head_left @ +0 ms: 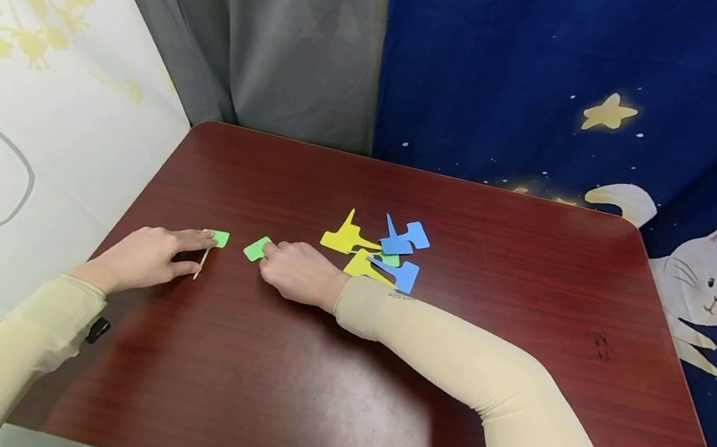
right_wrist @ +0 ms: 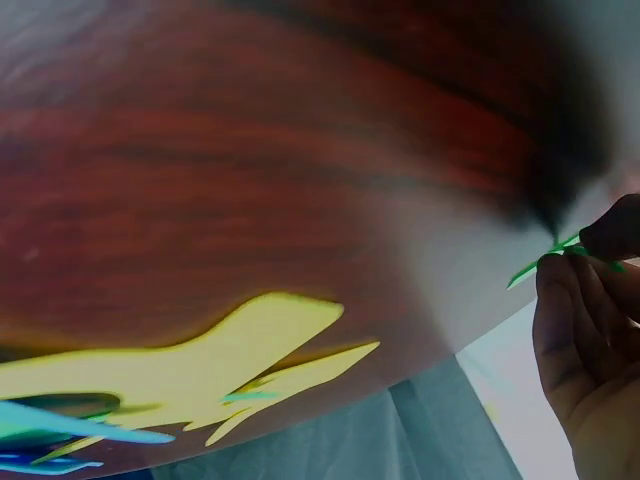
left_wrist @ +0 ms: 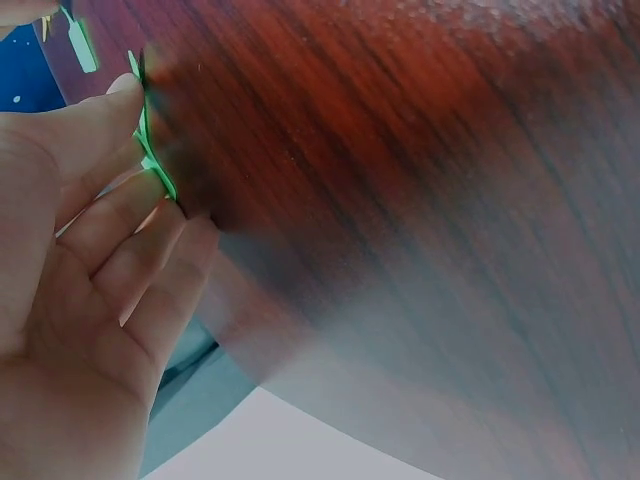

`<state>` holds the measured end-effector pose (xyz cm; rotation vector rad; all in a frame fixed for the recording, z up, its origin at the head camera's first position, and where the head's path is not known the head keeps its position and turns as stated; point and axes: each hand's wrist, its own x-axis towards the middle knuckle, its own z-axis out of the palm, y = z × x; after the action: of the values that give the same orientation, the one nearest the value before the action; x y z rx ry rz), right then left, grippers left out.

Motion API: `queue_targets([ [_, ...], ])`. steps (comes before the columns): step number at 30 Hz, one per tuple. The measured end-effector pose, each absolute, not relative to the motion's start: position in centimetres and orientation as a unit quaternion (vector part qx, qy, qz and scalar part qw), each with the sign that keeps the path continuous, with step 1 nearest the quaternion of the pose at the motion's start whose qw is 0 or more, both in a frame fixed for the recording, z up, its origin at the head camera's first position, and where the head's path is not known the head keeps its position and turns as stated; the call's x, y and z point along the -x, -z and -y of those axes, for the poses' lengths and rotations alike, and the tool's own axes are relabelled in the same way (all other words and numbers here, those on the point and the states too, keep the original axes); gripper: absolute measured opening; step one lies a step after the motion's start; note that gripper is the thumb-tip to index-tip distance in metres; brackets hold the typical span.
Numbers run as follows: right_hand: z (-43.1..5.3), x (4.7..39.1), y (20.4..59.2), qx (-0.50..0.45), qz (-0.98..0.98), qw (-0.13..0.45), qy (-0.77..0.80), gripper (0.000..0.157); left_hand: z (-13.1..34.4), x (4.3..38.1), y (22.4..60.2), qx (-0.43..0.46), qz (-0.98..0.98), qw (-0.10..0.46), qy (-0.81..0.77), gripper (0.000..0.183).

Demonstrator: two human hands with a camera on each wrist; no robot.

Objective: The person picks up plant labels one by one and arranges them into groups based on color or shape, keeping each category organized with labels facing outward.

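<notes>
My left hand (head_left: 148,258) is at the left of the table, its fingers stretched over a green T-shaped plant label (head_left: 220,239). The fingertips touch the label's head and the thumb lies by its stem, apart from the fingers. Just to the right, my right hand (head_left: 302,273) pinches a second green plant label (head_left: 255,249) between thumb and fingers, its stem hidden by the hand. In the right wrist view this label (right_wrist: 530,267) shows edge-on at the fingertips. Behind the right wrist lies a loose pile of yellow plant labels (head_left: 344,238) and blue plant labels (head_left: 405,274).
Another green label (head_left: 389,259) shows partly beneath the pile. The dark red wooden table (head_left: 517,278) has rounded far corners. A grey curtain (head_left: 303,37) and a blue star-patterned curtain (head_left: 527,71) hang behind it, with a white patterned cloth (head_left: 37,90) on the left.
</notes>
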<state>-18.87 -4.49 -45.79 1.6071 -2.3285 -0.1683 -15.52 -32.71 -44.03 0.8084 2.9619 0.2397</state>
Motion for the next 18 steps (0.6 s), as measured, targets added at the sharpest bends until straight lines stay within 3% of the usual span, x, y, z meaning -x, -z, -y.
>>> queue_targets([
  [8,5.6,18.1,45.6,-0.563,0.815,0.136,0.023,0.021,32.9,15.6,44.1,-0.268,-0.960,0.026,-0.076,0.053],
  [14,5.8,18.2,45.1,-0.559,0.823,0.103,0.001,0.038,32.8,15.6,44.0,-0.264,-0.961,0.029,-0.078,0.053],
  [18,5.6,18.9,44.9,-0.556,0.828,0.078,-0.017,0.035,32.8,15.6,44.0,-0.260,-0.962,0.033,-0.079,0.054],
])
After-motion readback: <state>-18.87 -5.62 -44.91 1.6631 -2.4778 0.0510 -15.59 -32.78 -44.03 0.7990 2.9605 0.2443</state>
